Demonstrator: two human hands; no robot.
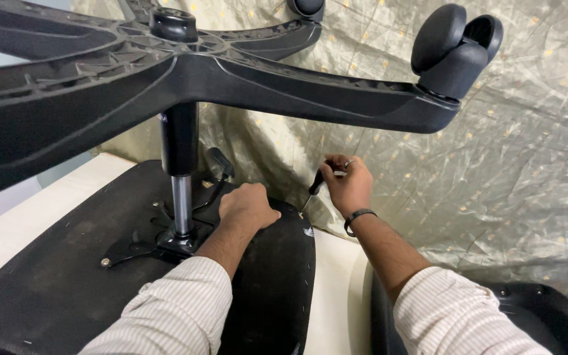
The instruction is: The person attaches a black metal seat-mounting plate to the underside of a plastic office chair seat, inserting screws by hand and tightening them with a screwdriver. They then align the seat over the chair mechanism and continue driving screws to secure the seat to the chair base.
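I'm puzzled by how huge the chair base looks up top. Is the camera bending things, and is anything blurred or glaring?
Head view: the wide lens swells the near chair base and castor, which look slightly soft; the left hand on the seat and the right hand with its screwdriver are sharp; light is soft and even, with a mild sheen on the metal post and crinkled cloth.

The left hand presses flat on the upturned seat (its base overhead), while the right hand grips a screwdriver at the seat's edge.
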